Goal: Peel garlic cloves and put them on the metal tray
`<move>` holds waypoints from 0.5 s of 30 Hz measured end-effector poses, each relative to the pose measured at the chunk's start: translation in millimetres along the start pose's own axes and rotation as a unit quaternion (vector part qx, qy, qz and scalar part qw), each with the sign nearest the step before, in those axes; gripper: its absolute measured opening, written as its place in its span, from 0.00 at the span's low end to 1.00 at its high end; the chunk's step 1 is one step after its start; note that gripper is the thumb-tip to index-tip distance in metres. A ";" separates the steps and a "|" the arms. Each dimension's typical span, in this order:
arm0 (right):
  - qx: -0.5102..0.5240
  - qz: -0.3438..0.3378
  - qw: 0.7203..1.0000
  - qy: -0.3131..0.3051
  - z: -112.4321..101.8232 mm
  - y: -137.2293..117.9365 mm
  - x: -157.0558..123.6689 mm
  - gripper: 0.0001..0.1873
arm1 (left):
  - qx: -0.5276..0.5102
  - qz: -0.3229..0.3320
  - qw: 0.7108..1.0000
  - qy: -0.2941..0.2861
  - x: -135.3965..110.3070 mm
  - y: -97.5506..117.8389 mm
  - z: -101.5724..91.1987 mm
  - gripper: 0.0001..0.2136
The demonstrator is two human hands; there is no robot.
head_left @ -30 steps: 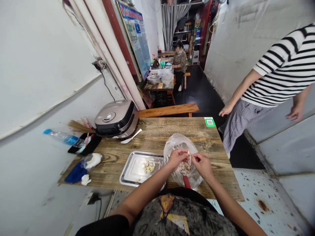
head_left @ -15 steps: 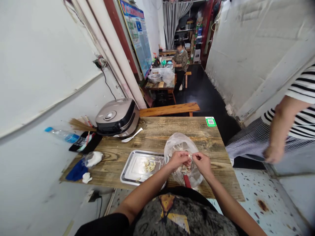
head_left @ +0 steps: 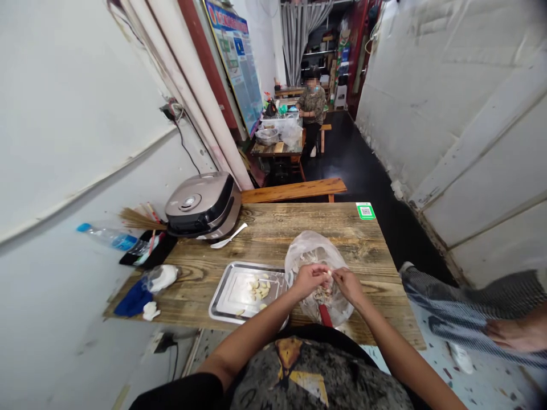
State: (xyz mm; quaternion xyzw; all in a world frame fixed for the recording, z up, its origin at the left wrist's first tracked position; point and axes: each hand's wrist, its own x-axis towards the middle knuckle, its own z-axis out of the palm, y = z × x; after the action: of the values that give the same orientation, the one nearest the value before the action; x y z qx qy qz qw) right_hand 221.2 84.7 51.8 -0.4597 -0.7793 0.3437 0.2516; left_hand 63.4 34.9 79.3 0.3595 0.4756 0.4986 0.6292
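Observation:
My left hand (head_left: 308, 279) and my right hand (head_left: 348, 285) meet over an open clear plastic bag (head_left: 314, 250) of garlic and papery skins at the near side of the wooden table (head_left: 273, 233). Both pinch one small pale garlic clove (head_left: 328, 274) between their fingertips. Left of the bag lies a steel tray (head_left: 231, 293) with several peeled cloves (head_left: 258, 287) on it. A red handle (head_left: 325, 315) pokes out under the bag by the table's near edge.
A silver electric cooker (head_left: 200, 204) and a white spoon (head_left: 229, 236) stand at the far left. A water bottle (head_left: 109, 237), blue cloth (head_left: 131, 299) and small bag (head_left: 161, 278) lie left. A person in checked trousers (head_left: 465, 310) passes close on the right. Another person (head_left: 311, 108) sits far back. A bench (head_left: 294, 189) is beyond.
The person in the striped top has walked along the right side towards me and now shows only low at the right edge. My hands have stayed pinched on the clove over the bag.

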 end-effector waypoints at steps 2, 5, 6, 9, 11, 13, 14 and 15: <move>0.071 0.030 0.996 0.035 -5.2 -11.8 -2.1 0.16 | 0.088 0.071 0.993 0.033 1.0 -3.9 -1.6 0.14; 0.194 0.057 0.978 0.055 -14.8 -32.6 -5.8 0.15 | 0.225 0.192 0.954 0.055 0.3 -4.6 -3.7 0.10; 0.215 0.061 0.973 0.053 -18.0 -38.9 -7.0 0.15 | 0.259 0.227 0.937 0.054 -0.2 -3.9 -4.0 0.10; 0.227 0.102 0.968 0.042 -26.2 -52.4 -10.1 0.16 | 0.325 0.321 0.888 0.053 -1.0 -2.5 -3.7 0.09; 0.223 0.139 0.964 0.033 -29.7 -56.1 -11.4 0.18 | 0.358 0.371 0.855 0.055 -0.7 -3.0 -3.0 0.09; 0.223 0.157 0.962 0.027 -31.5 -56.5 -12.2 0.19 | 0.394 0.400 0.826 0.049 -0.5 -3.8 -2.7 0.09; 0.224 0.159 0.961 0.026 -31.9 -56.0 -12.4 0.19 | 0.412 0.409 0.813 0.044 -0.6 -3.8 -2.7 0.10; 0.224 0.160 0.961 0.026 -32.0 -55.3 -12.5 0.19 | 0.430 0.414 0.801 0.039 -0.8 -3.5 -2.8 0.10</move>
State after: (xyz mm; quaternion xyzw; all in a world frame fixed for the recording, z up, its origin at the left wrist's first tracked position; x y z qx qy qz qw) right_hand 219.5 64.4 113.7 -0.5187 -0.5923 0.5330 0.3100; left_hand 61.7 33.3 75.5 0.7365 0.4711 0.4692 0.1243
